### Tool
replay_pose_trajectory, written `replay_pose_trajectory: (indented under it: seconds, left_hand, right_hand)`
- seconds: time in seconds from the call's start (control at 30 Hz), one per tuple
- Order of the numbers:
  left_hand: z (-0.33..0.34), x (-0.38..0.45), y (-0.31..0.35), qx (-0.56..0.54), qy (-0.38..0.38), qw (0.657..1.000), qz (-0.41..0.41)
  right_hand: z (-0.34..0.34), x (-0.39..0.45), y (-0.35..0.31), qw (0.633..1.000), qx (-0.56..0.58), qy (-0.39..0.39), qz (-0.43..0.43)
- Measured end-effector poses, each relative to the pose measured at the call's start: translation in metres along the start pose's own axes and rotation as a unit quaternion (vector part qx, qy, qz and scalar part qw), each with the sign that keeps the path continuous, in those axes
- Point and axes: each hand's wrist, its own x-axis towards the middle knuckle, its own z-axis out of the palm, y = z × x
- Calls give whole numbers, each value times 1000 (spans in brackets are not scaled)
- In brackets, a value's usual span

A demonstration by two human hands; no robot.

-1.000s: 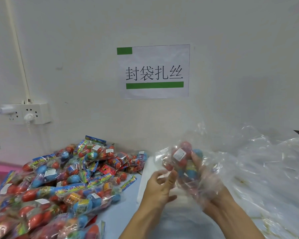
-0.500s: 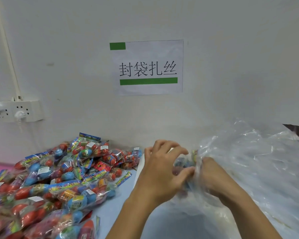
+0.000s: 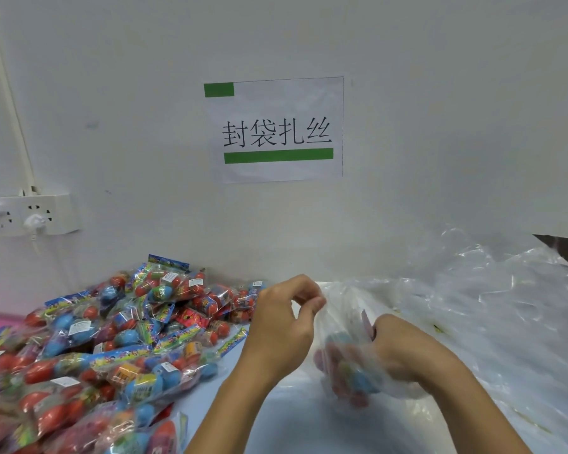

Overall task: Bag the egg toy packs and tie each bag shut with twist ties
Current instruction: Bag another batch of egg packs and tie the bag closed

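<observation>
Eggs in a clear bag (image 3: 351, 368) sit near centre, where your right hand (image 3: 397, 352) wraps the bag's blurred body while your left hand (image 3: 284, 317) pinches its upper plastic. Left lies the heap of egg toy packs (image 3: 95, 348); loose clear bags (image 3: 492, 309) spread right.

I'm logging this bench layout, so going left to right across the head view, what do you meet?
Wall socket → pile of egg toy packs → left hand → right hand inside a clear bag → heap of clear bags.
</observation>
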Motion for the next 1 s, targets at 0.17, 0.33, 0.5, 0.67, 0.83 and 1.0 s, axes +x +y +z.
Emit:
replay_pose_trajectory:
  seconds: [0.17,0.33,0.5,0.67,0.83,1.0]
  left_hand:
    - [-2,0,-7,21,42,998,-30]
    - [-1,0,-16,14,76,994,-83]
    - [2,-6,-29,-11,107,984,-145]
    - [1,-15,-43,-10,122,984,-133]
    - [0,-19,-44,0,115,986,-124]
    - [-8,-21,-38,-69,43,983,-166]
  right_hand:
    - [-7,-10,-9,995,52,37,-74]
    - [-6,-12,-14,951,117,181,-220]
    - [-13,-11,-11,851,303,368,-222]
    - [-4,12,22,920,260,288,-60]
    - [24,26,29,987,157,27,-36]
    - [30,24,20,970,227,8,-86]
